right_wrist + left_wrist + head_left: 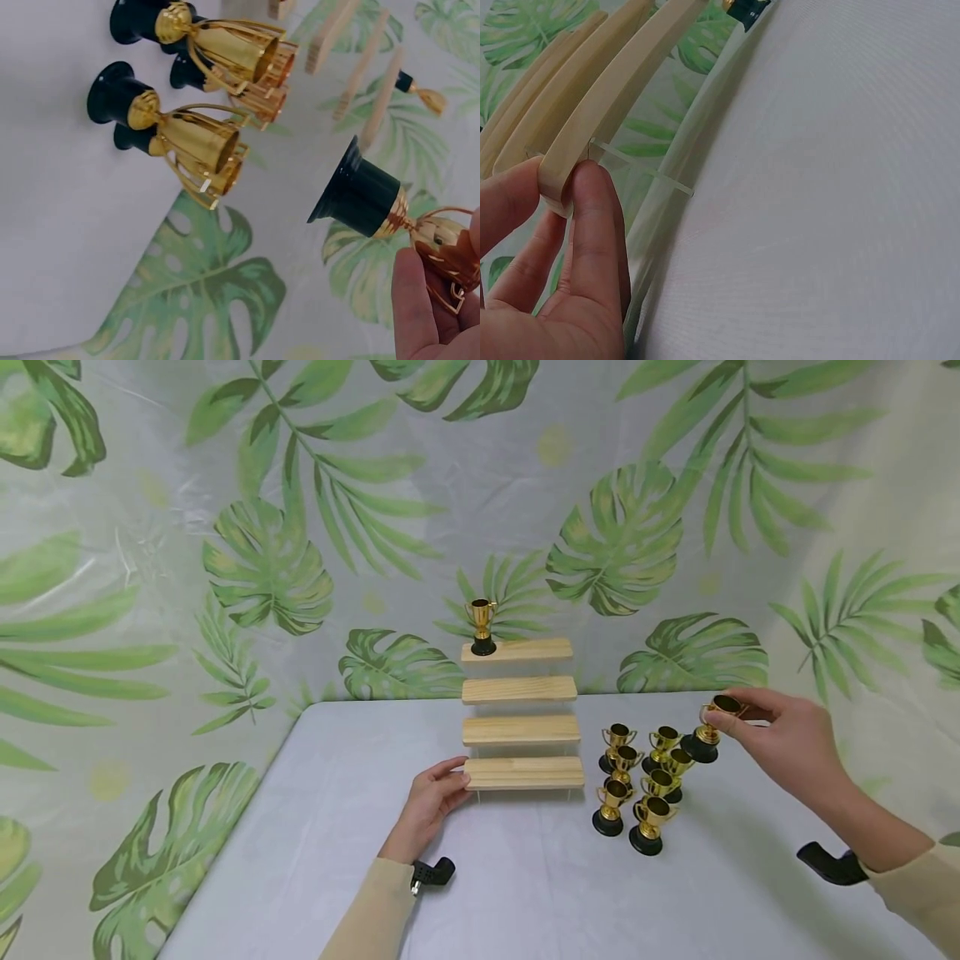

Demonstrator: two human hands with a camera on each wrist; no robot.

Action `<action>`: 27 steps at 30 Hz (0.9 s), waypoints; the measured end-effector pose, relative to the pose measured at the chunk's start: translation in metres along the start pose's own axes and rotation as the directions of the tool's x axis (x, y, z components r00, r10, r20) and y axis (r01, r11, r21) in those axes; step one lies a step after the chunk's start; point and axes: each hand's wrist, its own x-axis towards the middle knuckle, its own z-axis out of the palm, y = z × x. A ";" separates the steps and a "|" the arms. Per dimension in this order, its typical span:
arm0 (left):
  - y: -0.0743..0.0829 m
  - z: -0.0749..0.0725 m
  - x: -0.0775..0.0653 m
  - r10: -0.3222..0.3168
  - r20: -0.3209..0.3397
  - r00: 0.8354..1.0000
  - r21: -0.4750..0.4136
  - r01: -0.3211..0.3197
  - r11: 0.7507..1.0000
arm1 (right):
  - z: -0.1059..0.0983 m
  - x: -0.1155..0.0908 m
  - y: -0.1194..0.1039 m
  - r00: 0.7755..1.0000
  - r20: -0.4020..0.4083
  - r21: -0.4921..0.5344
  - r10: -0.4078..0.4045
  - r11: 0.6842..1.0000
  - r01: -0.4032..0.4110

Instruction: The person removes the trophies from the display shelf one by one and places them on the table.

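Note:
A small gold trophy cup with a black base [702, 747] is in my right hand [801, 745], held by its cup above the table. In the right wrist view the fingers grip the cup of this trophy [365, 196], and its black base sticks out free. My left hand [429, 806] pinches the left end of the lowest board [523, 772] of a wooden tiered stand. The left wrist view shows thumb and fingers on either side of that board's end [564, 169]. Another gold trophy [482, 627] stands upright at the left of the top board [536, 650].
Several matching trophies [651, 818] stand upright in a close group on the white table [525, 885], right of the stand. Clear thin supports [649, 169] carry the boards. A leaf-patterned sheet [480, 485] hangs behind the table.

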 end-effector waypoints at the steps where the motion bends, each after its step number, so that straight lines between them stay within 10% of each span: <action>1: 0.000 0.000 0.000 0.001 0.003 1.000 0.003 -0.002 1.000 | 0.000 -0.002 0.003 1.000 0.000 -0.005 0.009 1.000 -0.009; 27: -0.001 0.001 -0.003 0.013 -0.001 1.000 -0.029 -0.013 0.999 | 0.042 -0.051 0.069 0.997 0.035 -0.006 0.071 0.997 -0.070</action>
